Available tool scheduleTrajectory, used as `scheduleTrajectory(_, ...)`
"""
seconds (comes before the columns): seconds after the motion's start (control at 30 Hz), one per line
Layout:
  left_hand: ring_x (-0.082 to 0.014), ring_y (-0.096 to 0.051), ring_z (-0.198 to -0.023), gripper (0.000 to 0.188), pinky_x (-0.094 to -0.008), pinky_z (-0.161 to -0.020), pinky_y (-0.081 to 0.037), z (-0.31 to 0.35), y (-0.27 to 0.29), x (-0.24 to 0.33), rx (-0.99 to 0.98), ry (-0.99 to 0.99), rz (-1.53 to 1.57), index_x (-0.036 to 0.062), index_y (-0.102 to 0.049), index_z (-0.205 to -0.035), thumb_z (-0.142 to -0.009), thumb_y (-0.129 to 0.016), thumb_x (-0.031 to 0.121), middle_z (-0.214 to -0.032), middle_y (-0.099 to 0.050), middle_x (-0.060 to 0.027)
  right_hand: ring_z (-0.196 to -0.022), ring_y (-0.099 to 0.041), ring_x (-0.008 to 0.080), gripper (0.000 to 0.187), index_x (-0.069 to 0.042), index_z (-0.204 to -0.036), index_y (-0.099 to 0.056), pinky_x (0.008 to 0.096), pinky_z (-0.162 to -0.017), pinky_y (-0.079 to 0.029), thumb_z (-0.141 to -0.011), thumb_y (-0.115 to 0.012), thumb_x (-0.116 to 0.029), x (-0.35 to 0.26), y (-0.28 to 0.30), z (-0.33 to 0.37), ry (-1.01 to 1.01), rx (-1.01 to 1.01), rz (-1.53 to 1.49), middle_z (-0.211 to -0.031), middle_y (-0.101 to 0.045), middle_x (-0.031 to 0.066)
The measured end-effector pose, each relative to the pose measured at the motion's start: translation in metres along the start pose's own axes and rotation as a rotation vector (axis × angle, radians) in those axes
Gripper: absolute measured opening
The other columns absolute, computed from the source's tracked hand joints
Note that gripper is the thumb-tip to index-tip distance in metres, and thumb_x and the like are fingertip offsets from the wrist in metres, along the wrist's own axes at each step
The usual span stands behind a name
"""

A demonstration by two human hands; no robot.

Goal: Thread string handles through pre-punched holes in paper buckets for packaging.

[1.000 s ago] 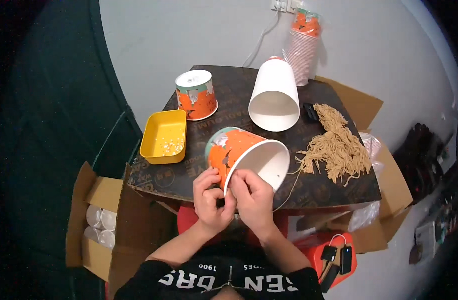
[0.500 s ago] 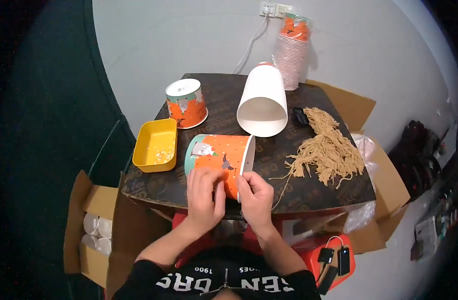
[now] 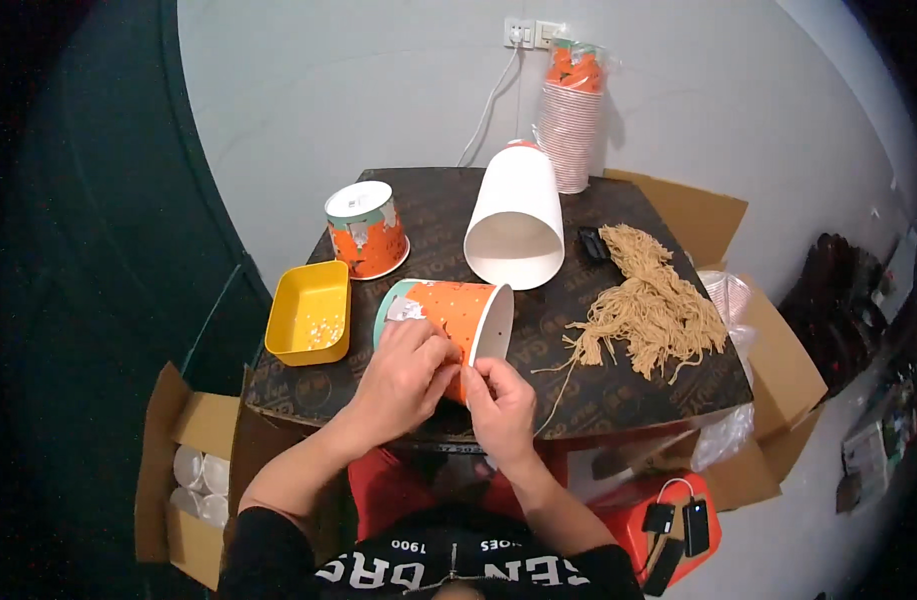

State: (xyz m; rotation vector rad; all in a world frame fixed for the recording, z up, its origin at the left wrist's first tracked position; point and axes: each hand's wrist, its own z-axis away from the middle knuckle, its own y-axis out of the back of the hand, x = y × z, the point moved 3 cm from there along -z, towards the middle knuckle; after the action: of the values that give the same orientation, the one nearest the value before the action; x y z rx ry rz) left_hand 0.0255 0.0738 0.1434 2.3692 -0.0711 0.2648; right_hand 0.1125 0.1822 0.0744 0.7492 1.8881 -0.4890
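Observation:
An orange paper bucket (image 3: 449,300) with a green band and a white rim lies on its side before me, its mouth facing right. A small dark hole shows in its inner wall. My left hand (image 3: 407,375) is at its near side, fingers bent and pressed together; whatever they pinch is hidden. My right hand (image 3: 503,405) is closed at the near part of the rim, thumb and fingers on its edge. From a pile of tan cords (image 3: 649,310) on the right, one strand runs to the table's front edge beside my right wrist.
A yellow tub (image 3: 311,315) with small white bits stands left. Behind it is an upside-down orange bucket (image 3: 367,235). A white paper bucket (image 3: 519,205) lies at the back, before bagged stacked buckets (image 3: 569,130). Cardboard boxes (image 3: 204,435) flank the dark table (image 3: 619,405).
My left hand has shifted right, toward the rim, its fingers more curled. My right hand has moved slightly left and down. The view has tilted a little.

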Motion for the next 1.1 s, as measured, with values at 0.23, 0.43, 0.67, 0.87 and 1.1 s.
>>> scheduleTrajectory(0.23,-0.0307,-0.055,-0.085,0.026,-0.0415,-0.080,-0.040,-0.002,-0.004,-0.003,-0.037,-0.038,0.022,0.0036,-0.053,-0.089,-0.072,-0.072,0.000,-0.086,-0.053,-0.0109,-0.066,-0.058,0.0206,0.013,0.002,-0.088,-0.060,0.0319,-0.060,-0.046,-0.091,-0.064,-0.010,0.001,0.000,-0.001,0.085,0.003,0.081,-0.078,-0.060,0.0123)
scheduleTrajectory(0.43,-0.0313,-0.054,-0.083,0.022,-0.0443,-0.082,-0.039,-0.003,-0.008,-0.007,-0.066,-0.065,0.008,0.0040,-0.053,-0.088,-0.074,-0.070,0.002,-0.084,-0.052,-0.0119,-0.068,-0.059,0.0316,0.009,0.002,-0.088,-0.058,0.0371,-0.061,-0.047,-0.090,-0.064,-0.006,-0.005,0.000,-0.001,0.224,0.016,0.181,-0.079,-0.059,0.0154)
scheduleTrajectory(0.67,-0.0312,-0.054,-0.083,0.022,-0.0453,-0.083,-0.039,-0.001,-0.014,-0.004,-0.044,-0.083,-0.002,0.0042,-0.052,-0.086,-0.072,-0.070,0.001,-0.083,-0.052,-0.0120,-0.072,-0.061,0.0349,0.007,0.001,-0.091,-0.058,0.0399,-0.062,-0.048,-0.089,-0.063,-0.003,-0.001,0.004,0.000,0.314,0.010,0.239,-0.082,-0.059,0.0166)
scheduleTrajectory(0.87,-0.0320,-0.055,-0.073,0.022,-0.0403,-0.072,-0.045,0.012,-0.030,-0.004,0.066,0.097,0.103,0.0020,-0.051,-0.084,-0.072,-0.068,-0.003,-0.077,-0.053,-0.0123,-0.070,-0.060,0.0335,0.008,0.001,-0.093,-0.060,0.0394,-0.062,-0.048,-0.088,-0.063,-0.003,0.003,0.008,0.000,0.260,-0.008,0.283,-0.084,-0.059,0.0151)
scheduleTrajectory(1.1,-0.0314,-0.060,-0.072,0.020,-0.0360,-0.062,-0.049,0.023,-0.042,0.002,0.301,0.134,0.301,-0.0004,-0.050,-0.087,-0.077,-0.065,-0.010,-0.082,-0.057,-0.0151,-0.067,-0.060,0.0297,0.007,0.002,-0.087,-0.061,0.0371,-0.060,-0.047,-0.086,-0.066,-0.004,0.006,0.007,0.000,0.261,0.035,0.242,-0.080,-0.058,0.0148)
